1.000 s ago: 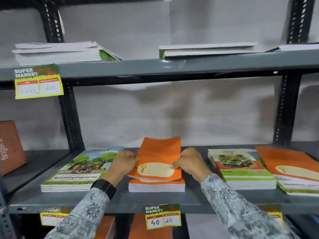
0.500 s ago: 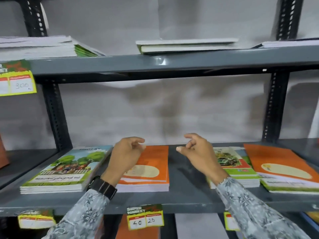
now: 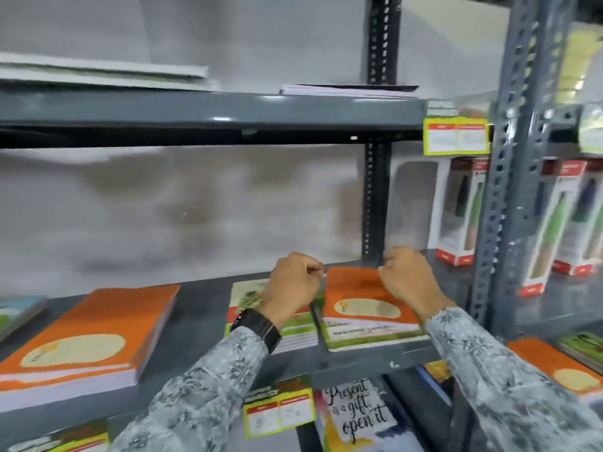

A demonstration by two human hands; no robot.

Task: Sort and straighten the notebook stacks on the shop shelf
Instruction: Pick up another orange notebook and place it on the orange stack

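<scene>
An orange notebook lies on top of a green-covered stack at the right end of the grey shelf. My left hand curls its fingers at the notebook's far left corner. At the far right corner, the fingers of my right hand are curled over the notebook's edge. Left of it is a stack with a green and red cover, partly hidden by my left wrist. A thick orange stack sits further left.
A grey slotted upright stands just right of my right hand, with boxed goods behind it. The upper shelf carries flat stacks. Below hang a price tag and a lettered card; another orange notebook lies lower right.
My view and both hands have moved right along the shelf. The hands left the middle orange stack, were open in the air, and now close at the far corners of the right-hand orange notebook.
</scene>
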